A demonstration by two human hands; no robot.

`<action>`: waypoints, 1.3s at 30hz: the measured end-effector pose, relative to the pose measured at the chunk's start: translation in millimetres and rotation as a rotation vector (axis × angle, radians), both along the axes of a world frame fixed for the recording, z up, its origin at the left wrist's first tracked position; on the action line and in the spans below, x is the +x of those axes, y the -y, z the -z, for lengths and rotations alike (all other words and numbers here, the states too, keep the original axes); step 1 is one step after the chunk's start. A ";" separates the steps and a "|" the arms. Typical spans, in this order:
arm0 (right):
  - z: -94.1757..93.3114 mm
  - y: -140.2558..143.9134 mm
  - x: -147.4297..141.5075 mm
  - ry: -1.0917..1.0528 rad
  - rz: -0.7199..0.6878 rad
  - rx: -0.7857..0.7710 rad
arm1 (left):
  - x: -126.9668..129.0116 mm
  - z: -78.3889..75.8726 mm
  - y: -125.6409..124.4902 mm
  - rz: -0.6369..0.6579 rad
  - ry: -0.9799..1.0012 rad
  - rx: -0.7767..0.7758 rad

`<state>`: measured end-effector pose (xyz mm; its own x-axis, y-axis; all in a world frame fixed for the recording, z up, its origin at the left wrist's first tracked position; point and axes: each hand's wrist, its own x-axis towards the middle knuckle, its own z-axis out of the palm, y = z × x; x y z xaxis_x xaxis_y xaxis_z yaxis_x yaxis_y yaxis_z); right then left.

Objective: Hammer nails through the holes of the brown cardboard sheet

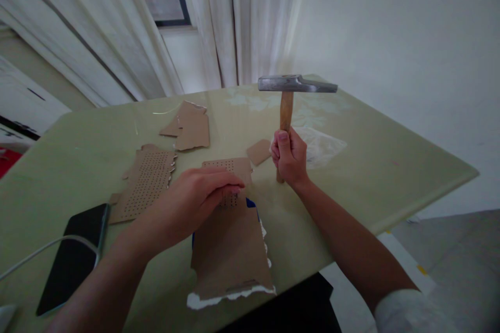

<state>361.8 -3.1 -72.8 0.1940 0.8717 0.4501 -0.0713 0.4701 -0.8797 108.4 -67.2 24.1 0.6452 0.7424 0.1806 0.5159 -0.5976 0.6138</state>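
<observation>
While the right hand (289,157) is wrapped tight around the lower part of the hammer (291,101), fist closed on the wooden handle, the metal head sits well above the knuckles, clear of the table (390,166). Over to the left hand (195,199): it lies flat, fingers stretched out, pressing down on the cardboard sheet (228,239) near its far end, where rows of small holes show beside the fingertips. It grips nothing, just pins the sheet. Hammer and pinned sheet are near one another, the handle's butt just beyond the sheet's far right corner.

Around them, a perforated cardboard piece (146,182) lies to the left, more torn cardboard scraps (189,127) farther back, and a small cardboard square (258,152) just beside the right hand. A clear plastic bag (322,146) rests behind that fist. A dark phone (74,257) with a white cable (35,252) sits at the near left, beside the left forearm.

The hammer's handle stands close to upright; its head runs crosswise, left to right, with the tapered end pointing right. The sheet's long axis runs from the near table edge away from the person.
</observation>
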 end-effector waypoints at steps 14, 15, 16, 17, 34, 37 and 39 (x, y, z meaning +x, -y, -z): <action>-3.5 -0.3 -0.5 0.011 0.005 0.010 | -3.4 -4.7 0.3 0.064 -0.074 -0.104; -3.4 -0.2 -0.4 0.011 0.005 0.013 | -3.2 -4.7 0.2 0.068 -0.077 -0.096; -3.2 -0.2 -0.3 0.009 0.002 0.015 | -3.0 -4.8 0.1 0.068 -0.080 -0.089; -2.9 -0.2 -0.2 0.006 0.000 0.015 | -3.1 -4.8 0.0 0.068 -0.084 -0.084; -1.5 0.0 0.5 0.011 0.005 0.006 | -2.6 -3.7 1.5 0.085 -0.120 -0.007; -1.1 -0.2 0.2 0.010 0.010 0.008 | -2.2 -3.8 2.9 0.106 -0.142 0.040; -1.8 0.0 -0.3 0.002 0.006 0.010 | -2.2 -4.1 3.6 0.109 -0.166 0.069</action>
